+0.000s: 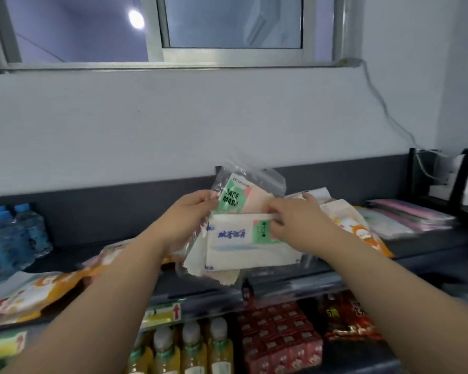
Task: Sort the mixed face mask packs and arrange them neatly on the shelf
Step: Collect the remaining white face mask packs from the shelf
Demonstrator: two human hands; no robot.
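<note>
My left hand [189, 214] grips a bundle of mask packs above the dark top shelf [427, 247]. At the back of the bundle stands a clear pack with a green "FACE MASK" label [235, 197]. In front of it is a white pack with blue writing [243, 238], whose top edge my right hand [295, 220] pinches. Orange cartoon-print packs lie on the shelf to the right [362, 233] and to the left [30, 292]. A pile of pink and white packs [408, 217] lies at the far right.
Blue-capped water bottles [14, 238] stand at the shelf's left end. Below the shelf edge are yellow drink bottles [192, 349], red cartons [281, 338] and red snack bags [346, 319]. A black rack with a cable [443, 176] sits at the far right.
</note>
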